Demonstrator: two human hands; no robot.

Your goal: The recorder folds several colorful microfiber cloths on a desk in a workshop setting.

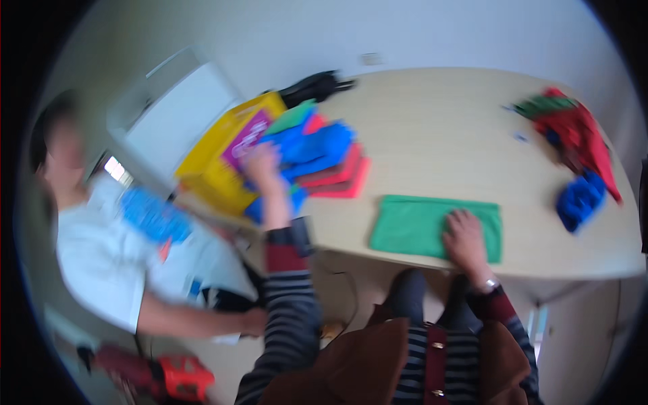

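The left arm, in a striped sleeve, reached up and forward, its hand (262, 162) raised with fingers loosely curled, the grip unclear through blur. The right arm stretched a shorter way ahead, its hand (464, 237) lying palm down, fingers spread flat, a watch at the wrist.
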